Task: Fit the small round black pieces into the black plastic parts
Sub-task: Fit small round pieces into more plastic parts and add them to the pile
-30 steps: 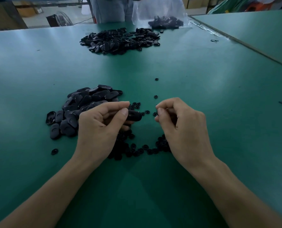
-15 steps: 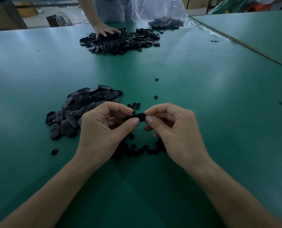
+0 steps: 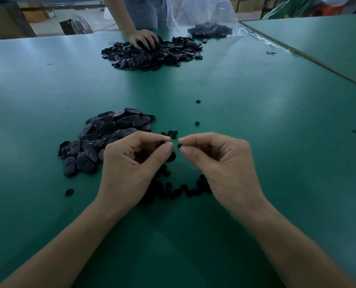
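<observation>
The left hand [image 3: 129, 163] hides most of the black plastic part [image 3: 161, 143]

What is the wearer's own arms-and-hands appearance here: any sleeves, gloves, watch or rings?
No gloves on either the left hand or the right hand, and no rings show. The left forearm and right forearm are uncovered to the frame edge: no sleeve, watch, band or marking is in view. The thumbnails look short and plain.
</observation>
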Available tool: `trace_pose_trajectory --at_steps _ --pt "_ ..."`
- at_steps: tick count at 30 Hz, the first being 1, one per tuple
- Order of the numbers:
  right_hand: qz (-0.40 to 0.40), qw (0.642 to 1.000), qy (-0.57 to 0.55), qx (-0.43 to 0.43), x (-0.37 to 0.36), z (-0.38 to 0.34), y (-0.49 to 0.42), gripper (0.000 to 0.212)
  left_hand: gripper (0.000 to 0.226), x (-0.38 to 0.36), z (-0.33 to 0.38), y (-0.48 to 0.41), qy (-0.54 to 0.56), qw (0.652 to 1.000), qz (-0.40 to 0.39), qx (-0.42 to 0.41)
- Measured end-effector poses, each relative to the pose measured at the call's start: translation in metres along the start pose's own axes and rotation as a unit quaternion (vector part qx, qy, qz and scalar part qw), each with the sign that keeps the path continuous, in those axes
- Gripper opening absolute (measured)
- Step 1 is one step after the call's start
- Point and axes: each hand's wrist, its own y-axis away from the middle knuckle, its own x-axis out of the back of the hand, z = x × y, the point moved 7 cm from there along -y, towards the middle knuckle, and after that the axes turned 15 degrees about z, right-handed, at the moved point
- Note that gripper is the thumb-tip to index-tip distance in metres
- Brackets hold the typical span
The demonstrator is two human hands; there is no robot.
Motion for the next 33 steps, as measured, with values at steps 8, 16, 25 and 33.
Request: trace_pose_trajectory --at_steps 8,16,25,33 --pt "0.011 0.997 0.074 -0.021 0.002 0.008 0.002 0.015 0.010 -0.001 -0.005 0.000 0.043 0.998 0.014 0.050" --pt "-0.002 0.994 0.106 0.001 0.000 0.006 0.004 0.015 0.010 -0.002 -0.006 0.001 0.038 0.998 -0.002 0.053" --pt "-0.002 0.992 0.123 0.012 0.001 0.002 0.005 0.017 0.020 -0.006 -0.007 0.005 0.021 0.999 -0.029 0.039" --pt "0.020 0.985 0.166 0.033 0.004 -0.001 0.006 0.019 0.020 -0.010 -0.002 0.007 0.009 0.998 -0.060 0.009"
